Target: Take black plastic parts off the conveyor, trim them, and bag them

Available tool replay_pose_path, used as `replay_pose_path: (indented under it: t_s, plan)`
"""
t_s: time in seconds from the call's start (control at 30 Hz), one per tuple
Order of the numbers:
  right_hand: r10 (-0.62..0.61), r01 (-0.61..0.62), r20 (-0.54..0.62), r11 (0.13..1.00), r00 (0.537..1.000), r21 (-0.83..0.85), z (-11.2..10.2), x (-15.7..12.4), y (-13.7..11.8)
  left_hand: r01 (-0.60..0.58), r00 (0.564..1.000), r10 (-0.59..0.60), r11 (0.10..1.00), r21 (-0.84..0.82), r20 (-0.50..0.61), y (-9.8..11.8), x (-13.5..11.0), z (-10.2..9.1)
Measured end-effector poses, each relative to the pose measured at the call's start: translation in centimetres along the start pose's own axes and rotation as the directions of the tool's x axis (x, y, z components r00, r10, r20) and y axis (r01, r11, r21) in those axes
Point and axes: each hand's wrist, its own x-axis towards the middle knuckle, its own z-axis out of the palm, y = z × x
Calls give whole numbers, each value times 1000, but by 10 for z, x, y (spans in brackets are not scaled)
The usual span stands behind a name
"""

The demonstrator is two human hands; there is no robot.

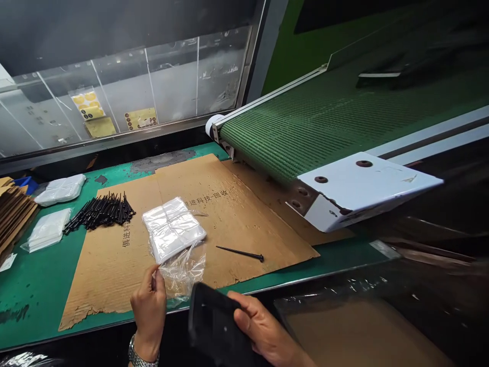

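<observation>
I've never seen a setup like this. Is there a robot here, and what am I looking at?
No robot does the handling: these are a person's bare hands. The single picture comes from a camera worn on that person's head, looking forward and down.

The left hand, wearing a watch, pinches the edge of some clear plastic. The right hand holds a dark, flat object that I can't identify.

On the cardboard lie a white bundle and one thin black stick; a pile of similar sticks sits leftward. Beyond is a green conveyor belt.

Factory workstation with green conveyor belt [305, 132]
</observation>
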Motion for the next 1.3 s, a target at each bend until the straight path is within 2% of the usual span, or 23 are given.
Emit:
replay_pose_path:
  t_s: [0.03,0.1,0.2,0.27,0.37,0.43,0.5,0.57,0.63,0.73,0.83,0.97,1.03,1.13,1.2,1.3]
  plan:
    - [-18,17,60,1000,998,11,6,-1,0,-6,998,8,999,-37,67,4,0,0]
    - [-28,24,80,999,996,49,17,2,2,0,973,35,988,-152,229,9,-1,-2]
    - [103,-88,-71,978,992,189,22,13,9,60,902,75,953,-296,425,7,-5,-8]
    - [190,-138,-199,958,961,252,21,17,16,84,882,78,945,-318,465,2,-10,-10]
    - [183,-117,-320,970,930,215,22,20,29,56,866,98,955,-290,491,-2,-23,-6]
    - [138,-103,-366,988,920,112,24,20,38,-29,885,131,973,-228,448,0,-30,-1]
    - [71,-94,-382,995,921,-40,27,20,43,-174,929,200,979,-108,311,3,-33,4]
    - [-21,-51,-343,979,939,-199,28,19,44,-320,937,309,946,46,165,7,-30,6]
    - [-125,29,-276,945,953,-326,28,17,41,-434,898,420,895,108,129,12,-25,8]
    - [-239,118,-262,907,935,-405,27,16,38,-573,802,573,818,-57,168,19,-21,8]
    - [-269,168,-367,943,890,-286,26,19,38,-651,713,690,718,-244,128,28,-22,3]
    - [-136,179,-432,982,891,60,30,25,33,-720,651,757,640,-268,55,41,-27,-4]
    - [-80,177,-457,969,886,173,36,27,25,-732,639,767,629,-261,58,49,-32,-4]
    - [-40,205,-536,946,843,251,47,27,13,-734,623,776,624,-269,99,61,-45,0]
    - [-2,196,-589,944,808,266,52,24,9,-734,615,780,621,-276,121,66,-51,3]
    - [-40,211,-636,958,770,196,50,21,14,-667,642,757,631,-396,124,69,-51,6]
